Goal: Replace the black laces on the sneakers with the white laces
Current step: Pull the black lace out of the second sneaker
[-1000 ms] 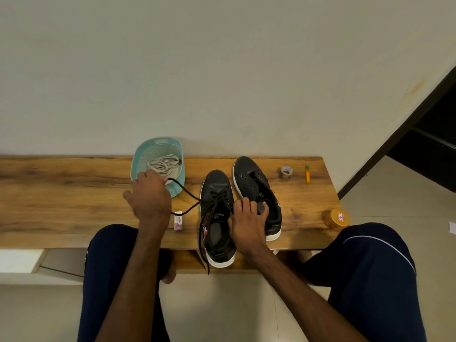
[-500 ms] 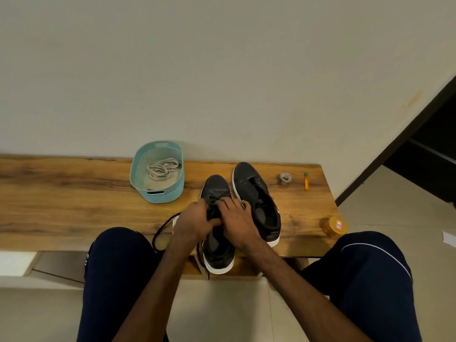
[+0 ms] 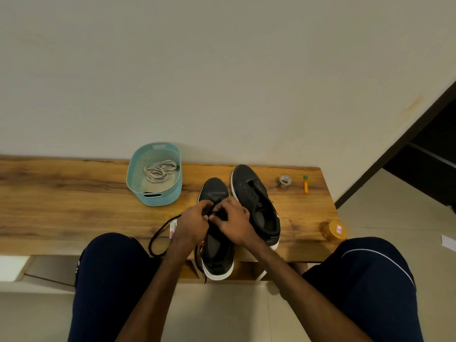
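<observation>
Both hands, L hand [image 3: 193, 224] & R hand [image 3: 234, 222], pinch thin black cord lace [image 3: 158, 236] on matte black white-soled sneaker [image 3: 217, 255], woven teal oval basket [image 3: 155, 175] at 10 o'clock.

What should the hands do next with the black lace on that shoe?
Probably pull the black lace out of the next eyelet: both hands pinch it on the near sneaker, and the far sneaker already looks laceless.

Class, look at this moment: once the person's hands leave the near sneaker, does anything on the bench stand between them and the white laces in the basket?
Nothing visible does. The white laces lie uncovered in the open teal basket, with bare bench between it and both hands.
</observation>
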Tool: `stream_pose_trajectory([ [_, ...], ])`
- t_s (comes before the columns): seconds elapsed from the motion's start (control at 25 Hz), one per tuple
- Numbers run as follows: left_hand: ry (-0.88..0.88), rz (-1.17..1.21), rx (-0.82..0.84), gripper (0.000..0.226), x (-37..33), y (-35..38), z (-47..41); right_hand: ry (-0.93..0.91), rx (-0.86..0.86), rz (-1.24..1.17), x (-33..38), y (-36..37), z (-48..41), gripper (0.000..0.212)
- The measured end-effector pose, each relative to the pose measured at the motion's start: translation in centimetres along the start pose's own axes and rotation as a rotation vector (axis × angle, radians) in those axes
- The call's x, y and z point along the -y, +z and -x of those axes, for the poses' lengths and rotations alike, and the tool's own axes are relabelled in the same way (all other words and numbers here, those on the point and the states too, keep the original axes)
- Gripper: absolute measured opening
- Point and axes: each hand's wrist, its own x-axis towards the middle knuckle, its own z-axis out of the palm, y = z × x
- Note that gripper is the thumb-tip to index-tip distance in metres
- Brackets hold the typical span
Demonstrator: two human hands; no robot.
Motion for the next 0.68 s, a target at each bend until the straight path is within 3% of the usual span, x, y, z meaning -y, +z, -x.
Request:
stream_pose_trajectory([
  [0.12,-0.025,0.014,0.030,0.046,0.2,-0.2,0.0,0.233,-0.043,-0.599,0.2,-1.0,0.1,0.016],
  [0.2,-0.046,0.042,0.054,0.042,0.2,-0.2,0.1,0.286,-0.088,-0.679,0.0,-1.6,0.2,0.025],
  [0.32,-0.003,0.028,0.107,0.045,0.3,-0.2,0.1,0.039,-0.156,-0.136,-0.1,-2.0,0.0,0.022],
  [0.4,0.008,0.029,0.121,0.049,0.4,-0.3,0.1,-0.067,-0.093,0.258,0.5,-1.7,-0.1,0.017],
  [0.52,-0.010,0.091,0.151,0.050,0.2,-0.6,0.2,-0.091,-0.078,0.463,0.5,-1.6,-0.1,0.020],
  [0.56,-0.015,0.104,0.167,0.050,0.2,-0.8,0.3,-0.094,-0.112,0.359,0.5,-1.6,0.0,0.015],
  [0.68,-0.029,0.116,0.207,0.048,0.3,-1.2,0.1,0.060,-0.231,-0.254,0.7,-2.5,0.0,0.008],
])
